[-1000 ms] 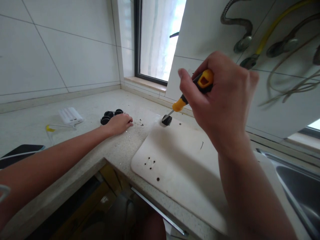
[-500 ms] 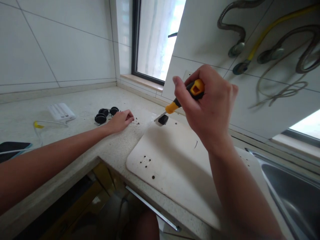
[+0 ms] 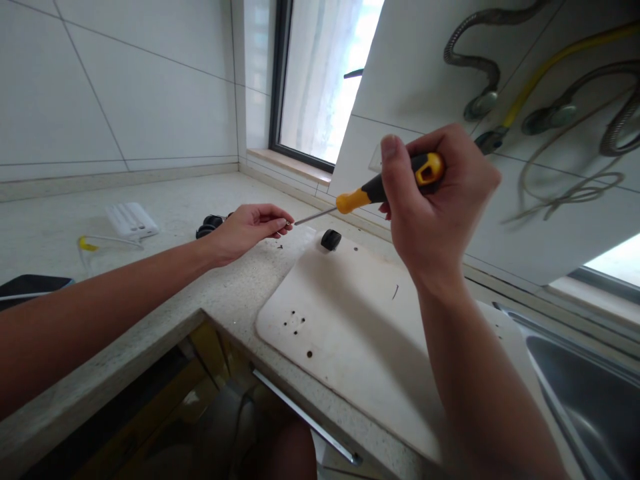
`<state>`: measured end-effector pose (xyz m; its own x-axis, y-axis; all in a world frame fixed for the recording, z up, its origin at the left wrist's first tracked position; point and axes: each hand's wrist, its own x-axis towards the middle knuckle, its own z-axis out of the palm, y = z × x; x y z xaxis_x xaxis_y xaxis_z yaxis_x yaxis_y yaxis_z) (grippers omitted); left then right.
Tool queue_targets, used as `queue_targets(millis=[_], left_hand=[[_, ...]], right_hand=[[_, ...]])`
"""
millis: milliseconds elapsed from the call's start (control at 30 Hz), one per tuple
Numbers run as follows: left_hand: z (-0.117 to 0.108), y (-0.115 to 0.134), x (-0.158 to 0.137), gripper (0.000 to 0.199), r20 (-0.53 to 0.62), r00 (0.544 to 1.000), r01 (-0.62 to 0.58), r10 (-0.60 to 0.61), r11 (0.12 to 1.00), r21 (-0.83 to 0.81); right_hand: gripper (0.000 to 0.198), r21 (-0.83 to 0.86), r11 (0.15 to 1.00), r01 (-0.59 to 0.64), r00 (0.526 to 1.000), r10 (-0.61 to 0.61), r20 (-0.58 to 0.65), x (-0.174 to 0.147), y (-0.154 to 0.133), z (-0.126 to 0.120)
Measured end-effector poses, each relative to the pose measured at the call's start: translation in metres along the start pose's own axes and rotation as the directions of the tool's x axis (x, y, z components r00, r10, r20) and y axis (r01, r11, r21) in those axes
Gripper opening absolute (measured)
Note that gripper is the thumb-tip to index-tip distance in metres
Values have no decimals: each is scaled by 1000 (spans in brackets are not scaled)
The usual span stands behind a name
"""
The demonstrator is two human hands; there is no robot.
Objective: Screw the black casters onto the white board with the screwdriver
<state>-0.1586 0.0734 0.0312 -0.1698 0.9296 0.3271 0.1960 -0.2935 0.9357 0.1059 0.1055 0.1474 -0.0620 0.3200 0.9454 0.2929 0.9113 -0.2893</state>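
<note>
— My screwdriver [image 3: 367,194] has swung leftward, away from the black caster [image 3: 331,240], and my left hand [image 3: 254,231] has come up off the counter [image 3: 235,293] to meet the tip [image 3: 300,222].

— What have you got in each hand?

— My right hand [image 3: 440,200] is wrapped around the screwdriver's yellow-and-black handle. My left thumb and forefinger pinch a tiny metal piece [image 3: 289,223]; I take it for a screw, though it's too small for me to be sure.

— Is it seated on the tip?

— I can't tell. The tip is right beside my pinch, but whether they touch isn't clear.

— And the caster?

— It sits at the far left corner of the white round-cornered panel [image 3: 350,333], and neither hand touches it. More casters [image 3: 209,227] lie on the counter, partly hidden behind my left hand, and a small dark screw [image 3: 280,247] lies just below my fingers.

— So which step is this?

— I'd judge I'm fitting the piece to the driver. The next move, to my mind, calls for a steady pinch and the shaft kept in line with it. Something that small could easily slip off if I tilt the blade or let go too soon.
</note>
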Motion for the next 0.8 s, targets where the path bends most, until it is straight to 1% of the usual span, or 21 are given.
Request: queue_targets(millis=[267,400,533,733,800], left_hand=[[15,7,-3,31,33,999,36,-32,992,-124],[18,9,-6,27,19,996,86,-84,979,-183],[21,9,-6,20,10,991,131,-134,954,-269],[25,4,-1,19,2,994,110,-114,954,-280],[27,3,0,19,4,994,109,-113,947,-304]], right_hand=[[31,17,1000,16,1000,-17,20,-1,3,3],[31,-36,999,15,999,-14,34,0,3,1],[28,-36,998,57,996,-54,64,1,0,-1],[13,-40,996,79,988,-73,138,2,-4,-4],[13,-37,996,77,989,-71,133,2,-4,-5]])
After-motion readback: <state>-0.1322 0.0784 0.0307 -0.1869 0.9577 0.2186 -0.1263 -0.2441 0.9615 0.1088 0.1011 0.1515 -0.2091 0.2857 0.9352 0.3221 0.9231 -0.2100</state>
